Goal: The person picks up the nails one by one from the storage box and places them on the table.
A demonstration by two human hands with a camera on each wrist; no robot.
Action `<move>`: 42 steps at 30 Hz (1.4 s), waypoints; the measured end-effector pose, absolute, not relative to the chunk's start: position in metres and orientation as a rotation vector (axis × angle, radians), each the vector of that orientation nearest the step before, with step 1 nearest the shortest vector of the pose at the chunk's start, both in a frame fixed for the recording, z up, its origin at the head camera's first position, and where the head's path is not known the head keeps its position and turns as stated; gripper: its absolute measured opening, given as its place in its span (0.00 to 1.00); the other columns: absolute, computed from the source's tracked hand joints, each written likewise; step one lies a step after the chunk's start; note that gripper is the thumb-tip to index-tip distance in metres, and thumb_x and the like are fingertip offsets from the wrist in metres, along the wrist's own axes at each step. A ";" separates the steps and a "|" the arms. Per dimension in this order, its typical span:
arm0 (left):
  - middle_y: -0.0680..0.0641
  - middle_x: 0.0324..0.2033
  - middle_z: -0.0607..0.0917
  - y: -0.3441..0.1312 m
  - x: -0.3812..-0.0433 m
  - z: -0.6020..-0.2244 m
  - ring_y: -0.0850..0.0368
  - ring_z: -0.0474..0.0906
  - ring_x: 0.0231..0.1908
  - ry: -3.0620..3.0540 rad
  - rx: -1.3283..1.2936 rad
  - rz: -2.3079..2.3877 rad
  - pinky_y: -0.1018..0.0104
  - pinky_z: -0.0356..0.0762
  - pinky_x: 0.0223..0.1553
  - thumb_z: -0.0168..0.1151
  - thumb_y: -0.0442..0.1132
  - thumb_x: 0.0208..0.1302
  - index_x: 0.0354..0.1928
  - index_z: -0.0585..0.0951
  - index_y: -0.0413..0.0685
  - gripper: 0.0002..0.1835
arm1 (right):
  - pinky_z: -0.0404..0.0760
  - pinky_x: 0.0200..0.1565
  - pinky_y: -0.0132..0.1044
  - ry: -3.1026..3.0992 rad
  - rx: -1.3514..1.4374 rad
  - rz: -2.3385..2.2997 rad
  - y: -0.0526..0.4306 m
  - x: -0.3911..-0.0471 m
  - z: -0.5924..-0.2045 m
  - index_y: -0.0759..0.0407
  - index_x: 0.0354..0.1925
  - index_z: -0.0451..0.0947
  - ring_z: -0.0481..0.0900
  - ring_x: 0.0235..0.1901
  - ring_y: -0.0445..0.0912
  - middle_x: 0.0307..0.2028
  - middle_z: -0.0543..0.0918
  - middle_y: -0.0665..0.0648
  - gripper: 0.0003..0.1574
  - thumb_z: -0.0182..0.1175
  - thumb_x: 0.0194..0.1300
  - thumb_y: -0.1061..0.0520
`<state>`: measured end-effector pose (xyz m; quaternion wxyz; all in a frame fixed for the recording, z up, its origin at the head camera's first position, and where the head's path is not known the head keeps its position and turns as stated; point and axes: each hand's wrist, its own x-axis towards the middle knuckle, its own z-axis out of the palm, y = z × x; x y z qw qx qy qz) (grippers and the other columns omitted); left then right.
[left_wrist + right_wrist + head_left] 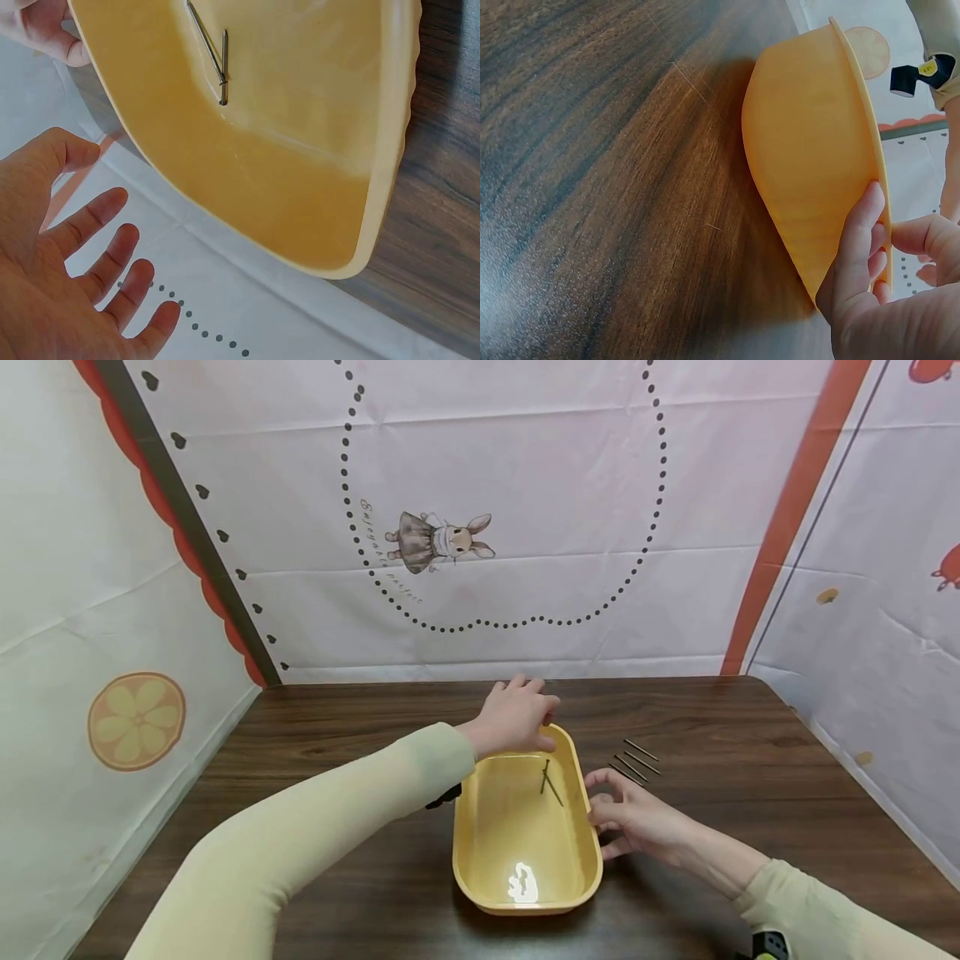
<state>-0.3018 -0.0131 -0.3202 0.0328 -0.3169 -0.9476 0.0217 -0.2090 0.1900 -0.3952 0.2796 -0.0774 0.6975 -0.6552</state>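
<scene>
A yellow plastic basin [517, 852] stands on the table, long side pointing away from me. Two thin dark nails [205, 40] lie crossed on its floor near the far end. Over the far rim hovers my left hand [516, 717], its fingers spread and loosely bent. In the left wrist view that hand [75, 255] holds nothing and shows a gap to the rim. My right hand [637, 820] grips the basin's right rim, thumb on the inner side and fingers along the outer wall, as the right wrist view shows.
Several loose nails [641, 750] lie side by side on the dark wooden table [360, 868], just beyond my right hand. A white printed cloth [525, 477] hangs behind the table and along both sides.
</scene>
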 end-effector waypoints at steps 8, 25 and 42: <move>0.55 0.38 0.73 -0.008 -0.302 -0.334 0.54 0.65 0.42 -2.935 -0.981 0.093 0.64 0.61 0.36 0.66 0.57 0.57 0.34 0.78 0.58 0.14 | 0.86 0.33 0.39 1.863 -0.213 -1.754 0.190 -0.209 -0.394 0.61 0.60 0.50 0.79 0.34 0.42 0.37 0.81 0.50 0.33 0.54 0.62 0.65; 0.57 0.33 0.74 0.003 -0.295 -0.354 0.56 0.67 0.37 -3.023 -0.935 0.029 0.66 0.60 0.33 0.67 0.60 0.57 0.28 0.75 0.61 0.16 | 0.86 0.33 0.39 1.866 -0.213 -1.748 0.189 -0.210 -0.394 0.61 0.61 0.49 0.80 0.35 0.43 0.36 0.81 0.50 0.34 0.54 0.62 0.64; 0.57 0.31 0.75 0.006 -0.294 -0.356 0.56 0.68 0.36 -3.084 -0.867 -0.051 0.63 0.65 0.36 0.67 0.59 0.58 0.24 0.75 0.60 0.16 | 0.86 0.33 0.39 1.875 -0.205 -1.743 0.190 -0.209 -0.393 0.62 0.61 0.49 0.79 0.35 0.43 0.35 0.81 0.50 0.35 0.55 0.61 0.64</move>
